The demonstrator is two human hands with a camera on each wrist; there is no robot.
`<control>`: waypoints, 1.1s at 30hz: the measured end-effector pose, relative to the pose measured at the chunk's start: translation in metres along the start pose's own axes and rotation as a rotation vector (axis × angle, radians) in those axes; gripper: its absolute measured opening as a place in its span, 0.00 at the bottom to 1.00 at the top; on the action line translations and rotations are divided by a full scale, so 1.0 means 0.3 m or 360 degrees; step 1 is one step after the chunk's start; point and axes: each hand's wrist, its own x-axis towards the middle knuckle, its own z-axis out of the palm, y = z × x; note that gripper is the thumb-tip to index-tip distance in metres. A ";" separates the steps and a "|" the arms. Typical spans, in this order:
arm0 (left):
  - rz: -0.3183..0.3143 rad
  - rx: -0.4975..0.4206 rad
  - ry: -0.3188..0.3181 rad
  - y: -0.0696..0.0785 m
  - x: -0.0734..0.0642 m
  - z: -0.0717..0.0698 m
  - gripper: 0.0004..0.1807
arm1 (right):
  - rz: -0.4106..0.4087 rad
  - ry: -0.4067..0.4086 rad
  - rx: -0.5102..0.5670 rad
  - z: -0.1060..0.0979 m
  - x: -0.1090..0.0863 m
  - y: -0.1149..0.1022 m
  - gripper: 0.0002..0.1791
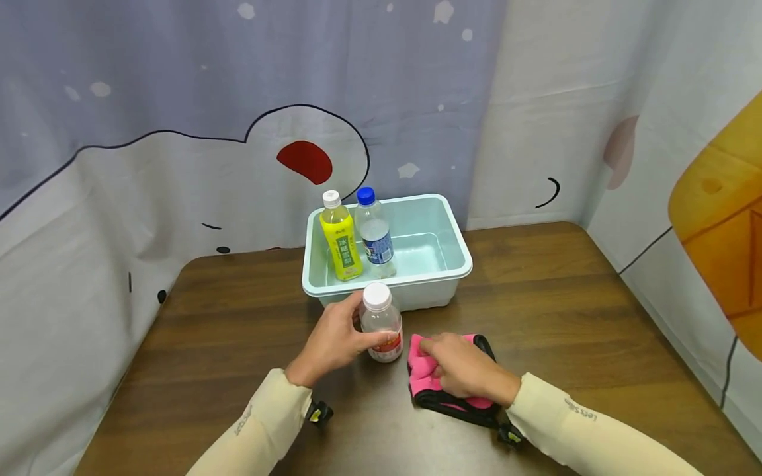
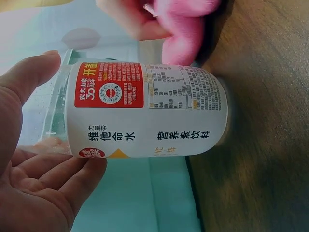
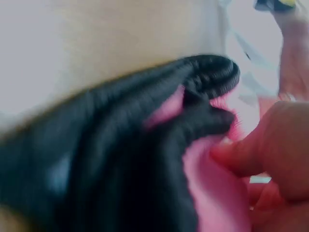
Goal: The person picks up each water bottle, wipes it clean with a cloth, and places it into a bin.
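A clear plastic bottle (image 1: pixel 381 324) with a white cap and a red-and-white label stands upright on the table. My left hand (image 1: pixel 338 337) grips it from the left, thumb in front and fingers behind; the left wrist view shows the label (image 2: pixel 145 111) close up. To the right lies a folded pink cloth (image 1: pixel 421 377) with black edging. My right hand (image 1: pixel 463 367) pinches the cloth's pink part, and in the right wrist view its fingers (image 3: pixel 285 150) press into the fabric. The folds partly hide its fingertips.
Behind the bottle stands a pale blue-green plastic bin (image 1: pixel 442 281). Inside its left half are a yellow-green drink bottle (image 1: pixel 342 244) with a white cap and a clear bottle (image 1: pixel 377 241) with a blue cap. A patterned curtain (image 1: pixel 417 99) hangs behind the wooden table (image 1: pixel 238 317).
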 end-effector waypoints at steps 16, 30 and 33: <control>0.0153 0.0056 -0.0073 -0.018 0.005 -0.019 0.34 | -0.0426 0.0846 0.0663 -0.190 0.110 -0.103 0.17; 0.0113 -0.0222 -0.0068 -0.027 -0.014 0.017 0.41 | -0.0171 0.0484 0.0409 0.017 0.134 0.027 0.17; 0.0108 -0.0312 -0.0089 -0.044 -0.026 0.011 0.42 | -0.0232 0.0484 0.0512 0.012 0.138 0.039 0.18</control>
